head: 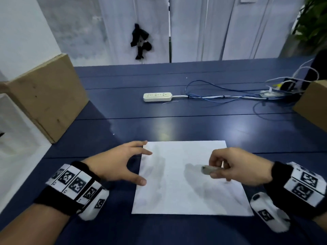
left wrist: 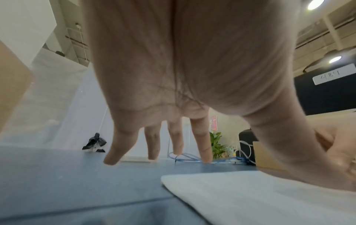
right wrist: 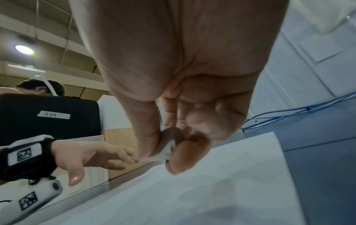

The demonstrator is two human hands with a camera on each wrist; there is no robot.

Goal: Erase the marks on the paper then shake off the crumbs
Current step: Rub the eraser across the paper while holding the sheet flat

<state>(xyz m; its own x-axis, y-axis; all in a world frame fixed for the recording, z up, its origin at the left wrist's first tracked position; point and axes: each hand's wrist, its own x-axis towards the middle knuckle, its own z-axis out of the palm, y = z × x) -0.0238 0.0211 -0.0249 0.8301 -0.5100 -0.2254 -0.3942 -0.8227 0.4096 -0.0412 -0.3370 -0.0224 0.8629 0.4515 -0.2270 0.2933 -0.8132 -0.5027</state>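
Note:
A white sheet of paper point(head: 191, 179) lies flat on the blue table point(head: 159, 121) in front of me; no marks show clearly on it. My right hand point(head: 235, 165) hovers over the sheet's right half and pinches a greyish eraser point(head: 208, 169) between thumb and fingers. The right wrist view shows the eraser point(right wrist: 169, 143) held just above the paper point(right wrist: 212, 190). My left hand point(head: 122, 161) is spread open at the sheet's left edge, fingers straight, thumb near the paper. In the left wrist view its fingers point(left wrist: 200, 140) hang above the table beside the paper point(left wrist: 250, 194).
A cardboard box point(head: 44, 96) stands at the left and another point(head: 313, 103) at the right edge. A white power strip point(head: 157, 96) with blue and white cables point(head: 230, 96) lies farther back. A plant point(head: 313, 23) is at the far right.

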